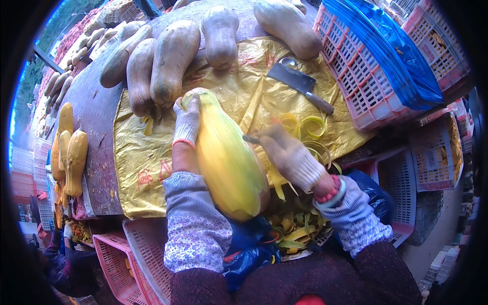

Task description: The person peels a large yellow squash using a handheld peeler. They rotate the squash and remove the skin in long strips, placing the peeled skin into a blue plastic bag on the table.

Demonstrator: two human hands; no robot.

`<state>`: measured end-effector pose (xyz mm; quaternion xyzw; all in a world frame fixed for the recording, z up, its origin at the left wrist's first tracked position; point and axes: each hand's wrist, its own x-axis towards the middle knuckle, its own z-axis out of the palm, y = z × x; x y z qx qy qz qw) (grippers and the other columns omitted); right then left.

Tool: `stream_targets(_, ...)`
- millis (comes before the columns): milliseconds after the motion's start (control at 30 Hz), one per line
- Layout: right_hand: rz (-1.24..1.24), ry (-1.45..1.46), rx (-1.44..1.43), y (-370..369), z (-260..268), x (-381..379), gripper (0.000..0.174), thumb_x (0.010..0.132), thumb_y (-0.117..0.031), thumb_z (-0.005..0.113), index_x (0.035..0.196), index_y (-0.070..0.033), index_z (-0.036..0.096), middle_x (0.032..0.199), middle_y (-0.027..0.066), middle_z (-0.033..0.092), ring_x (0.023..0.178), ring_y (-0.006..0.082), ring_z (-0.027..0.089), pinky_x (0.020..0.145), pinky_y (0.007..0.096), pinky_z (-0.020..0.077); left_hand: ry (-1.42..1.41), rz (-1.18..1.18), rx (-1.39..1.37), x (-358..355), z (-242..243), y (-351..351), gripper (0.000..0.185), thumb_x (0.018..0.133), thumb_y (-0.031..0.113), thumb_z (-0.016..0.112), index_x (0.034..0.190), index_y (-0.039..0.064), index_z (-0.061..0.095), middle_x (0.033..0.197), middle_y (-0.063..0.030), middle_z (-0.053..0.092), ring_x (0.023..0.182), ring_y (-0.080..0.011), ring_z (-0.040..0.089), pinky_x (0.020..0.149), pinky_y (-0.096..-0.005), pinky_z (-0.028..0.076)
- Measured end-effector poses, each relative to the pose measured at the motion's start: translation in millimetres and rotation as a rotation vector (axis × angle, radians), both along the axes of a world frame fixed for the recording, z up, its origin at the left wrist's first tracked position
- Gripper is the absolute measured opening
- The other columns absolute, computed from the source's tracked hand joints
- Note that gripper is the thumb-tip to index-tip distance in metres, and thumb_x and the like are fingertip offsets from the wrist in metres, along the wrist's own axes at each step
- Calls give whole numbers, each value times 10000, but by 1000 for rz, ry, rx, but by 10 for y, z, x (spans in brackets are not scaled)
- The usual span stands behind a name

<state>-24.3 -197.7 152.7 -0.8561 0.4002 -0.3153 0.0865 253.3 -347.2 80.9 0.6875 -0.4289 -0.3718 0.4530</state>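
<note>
A large, mostly peeled yellow-green squash (228, 156) lies lengthwise at the table's near edge. My left hand (187, 119), in a white knit glove, is wrapped around its far end. To the right of the squash, my right hand (280, 148), also gloved, grips a small hand tool (250, 139); motion blur hides its exact kind. Curled strips of peel (313, 127) lie by and beyond the right hand. Below, more peelings (295, 230) are heaped near a blue plastic bag (249, 244).
Unpeeled squashes (176, 61) line the far side of a yellow woven sack (146, 164). A cleaver (292, 78) rests there beside a metal spoon (288, 61). Peeled squashes (76, 160) stand at left. Plastic crates (352, 68) flank the table, and another person (72, 263) is at lower left.
</note>
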Motion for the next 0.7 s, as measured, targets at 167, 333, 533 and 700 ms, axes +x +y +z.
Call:
stream_targets(167,-146,19,474,-1565,-298,857,274,1082,-248,431,1180,-29,563,1077,270,638,975,438,659,835,466,537,4,7,-5,19,-62,-32,892,963,564,646,1549,-1,284,1462,-272,502,1361,-348,515,1128,-396,398)
stream_targets(333,-81,34,505,-541,-24,434,273,1060,-293,500,1191,-61,559,950,267,684,906,455,683,768,495,542,8,29,13,20,-107,-48,881,959,581,636,1543,8,310,1469,-282,507,1365,-370,519,1128,-400,404)
stream_targets(533,27,-129,847,1271,282,-296,238,1045,-238,606,1223,-82,585,884,138,696,745,264,706,698,376,555,48,19,30,34,-97,-38,902,928,603,665,1534,26,329,1445,-287,530,1328,-352,554,1113,-395,420)
stream_targets(700,-151,-530,900,420,444,-14,188,1063,-197,571,1212,-86,596,913,24,595,792,123,573,701,282,498,144,20,-5,33,-123,-63,894,924,568,698,1506,-9,343,1412,-257,548,1281,-306,571,1088,-376,444)
